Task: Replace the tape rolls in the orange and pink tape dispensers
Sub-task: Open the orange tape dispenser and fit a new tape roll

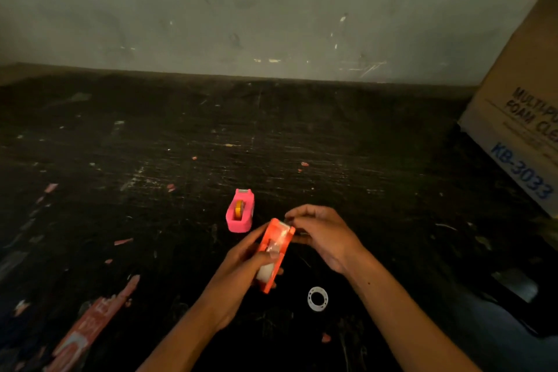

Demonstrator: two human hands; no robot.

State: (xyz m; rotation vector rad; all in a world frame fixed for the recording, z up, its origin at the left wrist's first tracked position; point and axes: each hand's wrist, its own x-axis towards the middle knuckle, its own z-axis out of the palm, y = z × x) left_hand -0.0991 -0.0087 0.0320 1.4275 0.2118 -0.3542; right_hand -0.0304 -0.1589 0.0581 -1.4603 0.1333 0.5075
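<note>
Scuffed black floor [271, 130], grey wall [241, 9]

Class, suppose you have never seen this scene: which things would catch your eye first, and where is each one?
The orange dispenser stands out, held in the left hand low in the middle, with the right hand at its far end. Just behind it the pink dispenser stands on the dark table with a yellow roll inside. A white ring lies near the right forearm.

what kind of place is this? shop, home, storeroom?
Probably a storeroom or workshop bench, not certain. The dark work surface is scratched and littered with scraps, the wall behind is scuffed bare plaster, and a cardboard carton printed for foam cleaner stands at the right.
</note>
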